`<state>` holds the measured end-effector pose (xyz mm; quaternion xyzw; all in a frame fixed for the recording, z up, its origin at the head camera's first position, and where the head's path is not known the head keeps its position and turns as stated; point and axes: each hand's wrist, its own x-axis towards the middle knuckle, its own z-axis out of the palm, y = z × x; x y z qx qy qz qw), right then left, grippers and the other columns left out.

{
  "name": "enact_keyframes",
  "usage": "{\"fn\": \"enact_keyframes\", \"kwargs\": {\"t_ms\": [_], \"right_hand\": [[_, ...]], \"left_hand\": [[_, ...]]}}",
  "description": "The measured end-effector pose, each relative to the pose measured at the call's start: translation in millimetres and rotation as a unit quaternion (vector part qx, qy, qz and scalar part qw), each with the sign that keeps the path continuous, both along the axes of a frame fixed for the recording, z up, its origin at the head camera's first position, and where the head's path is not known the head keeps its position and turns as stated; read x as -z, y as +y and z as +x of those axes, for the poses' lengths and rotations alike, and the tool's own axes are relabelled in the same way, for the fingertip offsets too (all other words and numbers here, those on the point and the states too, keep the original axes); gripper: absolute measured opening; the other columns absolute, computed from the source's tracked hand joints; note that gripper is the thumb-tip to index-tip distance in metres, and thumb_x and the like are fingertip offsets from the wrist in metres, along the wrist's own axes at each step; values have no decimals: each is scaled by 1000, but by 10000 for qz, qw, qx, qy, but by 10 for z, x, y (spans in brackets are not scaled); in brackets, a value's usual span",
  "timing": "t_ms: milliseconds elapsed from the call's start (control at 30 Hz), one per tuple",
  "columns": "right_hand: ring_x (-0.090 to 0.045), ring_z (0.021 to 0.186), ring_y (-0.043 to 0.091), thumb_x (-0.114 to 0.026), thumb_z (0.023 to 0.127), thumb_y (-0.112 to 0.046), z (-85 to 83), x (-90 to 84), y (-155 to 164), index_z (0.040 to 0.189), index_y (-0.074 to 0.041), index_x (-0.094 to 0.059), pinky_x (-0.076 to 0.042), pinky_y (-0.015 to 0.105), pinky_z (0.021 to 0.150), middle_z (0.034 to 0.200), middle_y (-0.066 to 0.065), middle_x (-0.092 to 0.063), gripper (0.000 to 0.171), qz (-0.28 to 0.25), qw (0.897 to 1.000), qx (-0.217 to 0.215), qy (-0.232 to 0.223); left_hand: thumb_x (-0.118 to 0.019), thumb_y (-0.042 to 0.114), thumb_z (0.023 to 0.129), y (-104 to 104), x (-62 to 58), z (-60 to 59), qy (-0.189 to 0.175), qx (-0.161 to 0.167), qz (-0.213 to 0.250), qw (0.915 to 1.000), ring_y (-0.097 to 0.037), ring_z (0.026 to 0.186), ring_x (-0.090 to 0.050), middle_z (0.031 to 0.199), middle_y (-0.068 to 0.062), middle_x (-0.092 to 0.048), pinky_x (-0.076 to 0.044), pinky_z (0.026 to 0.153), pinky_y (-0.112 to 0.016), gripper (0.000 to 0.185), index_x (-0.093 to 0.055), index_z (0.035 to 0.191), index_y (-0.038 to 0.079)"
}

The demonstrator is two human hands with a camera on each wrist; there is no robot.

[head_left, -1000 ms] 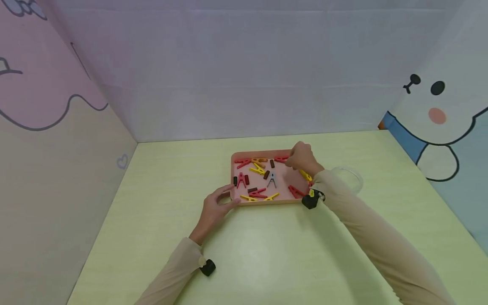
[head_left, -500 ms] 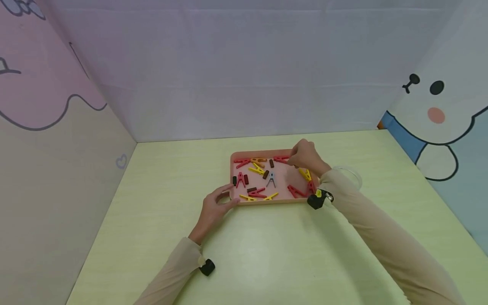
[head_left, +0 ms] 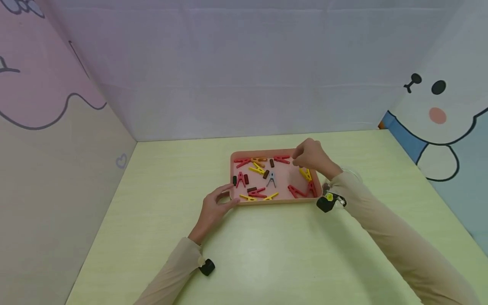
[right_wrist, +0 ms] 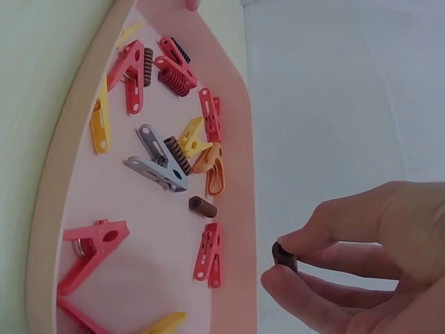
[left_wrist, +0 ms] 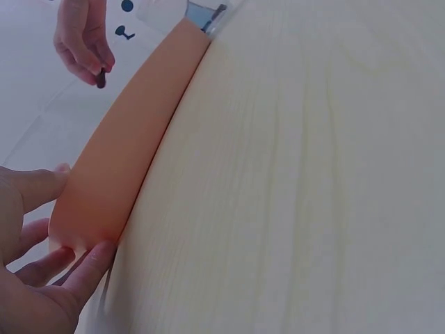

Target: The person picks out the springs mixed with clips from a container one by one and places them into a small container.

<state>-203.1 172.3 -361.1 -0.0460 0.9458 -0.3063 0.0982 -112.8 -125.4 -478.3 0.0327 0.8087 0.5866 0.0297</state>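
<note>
- My right hand [head_left: 312, 156], nearly closed, pinches a ribbed piece [right_wrist: 284, 257] between thumb and fingertips.
- Likely light, stiff; I'd hold its sides.
- My left hand [head_left: 214, 207], wider, grips the tray [head_left: 284, 180].

A pale, wood-grained bench [head_left: 164, 178] meets a plain lilac-grey back wall [head_left: 248, 72]. A pink-and-cream left wall [head_left: 49, 178] and a right wall [head_left: 470, 186] bearing a cartoon figure [head_left: 437, 115] flank it. Soft glare whitens the bench.

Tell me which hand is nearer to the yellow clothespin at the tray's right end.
Right hand, just beyond the clothespin, pinching a dark spring; the left hand holds the tray's opposite end.
</note>
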Motion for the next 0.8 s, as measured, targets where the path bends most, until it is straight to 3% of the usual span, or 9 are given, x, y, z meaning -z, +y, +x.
{"fn": "enact_keyframes", "kwargs": {"t_ms": [367,533,800], "right_hand": [[-58,74,25,-64,80,-4,167,-191,191,92,1,-73,-51,32,62,90,15,-68,15,66,9990,-383,202],[-63,76,24,-65,80,-5,237,-257,283,91,0,-73,-52,35,63,90,14,-69,14,50,9972,-642,388],[-66,80,25,-69,81,-7,334,-306,411,93,-2,-74,-54,35,63,95,15,-69,14,39,9969,-701,353]], "left_hand": [[-75,26,82,-4,-1,-4,-123,-30,-24,9999,-21,116,-53,135,0,-51,-52,85,-31,52,-59,130,15],[-76,26,82,-8,32,-28,-168,-93,-44,9998,-20,116,-52,134,2,-52,-52,85,-32,51,-60,129,17],[-75,27,82,-8,52,-42,-196,-53,33,9998,-21,116,-53,135,2,-51,-52,85,-31,51,-59,130,16]]}}
